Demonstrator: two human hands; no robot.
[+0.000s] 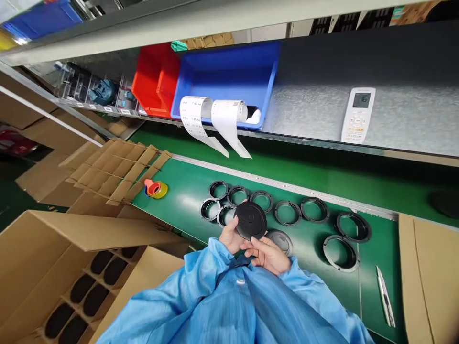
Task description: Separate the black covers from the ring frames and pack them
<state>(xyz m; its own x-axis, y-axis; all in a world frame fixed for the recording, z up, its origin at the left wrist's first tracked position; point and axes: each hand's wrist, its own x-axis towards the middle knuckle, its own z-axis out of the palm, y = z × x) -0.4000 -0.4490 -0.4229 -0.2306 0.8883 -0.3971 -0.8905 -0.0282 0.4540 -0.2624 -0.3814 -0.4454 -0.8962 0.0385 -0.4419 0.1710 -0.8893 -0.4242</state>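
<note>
My left hand (231, 235) grips a round black cap (250, 220) at its left edge, in front of my chest. At the cap's lower edge, the fingers of my right hand (270, 254) are closed on it too. Right beside the hands, a grey domed disc (280, 241) lies on the green bench, partly covered by my right hand. Several black rings stand behind the cap, among them one ring (287, 213) just to its right and another ring (227, 216) partly hidden by it. Two larger rings sit farther right, the nearer ring (341, 253) close to the bench's front.
An open carton (89, 229) with black round pieces in dividers stands at the lower left. Cardboard dividers (118, 167) and a yellow tape roll (162, 190) lie at the bench's left. A utility knife (386, 296) is at right. The shelf above holds a blue bin (229, 62) and a remote (358, 114).
</note>
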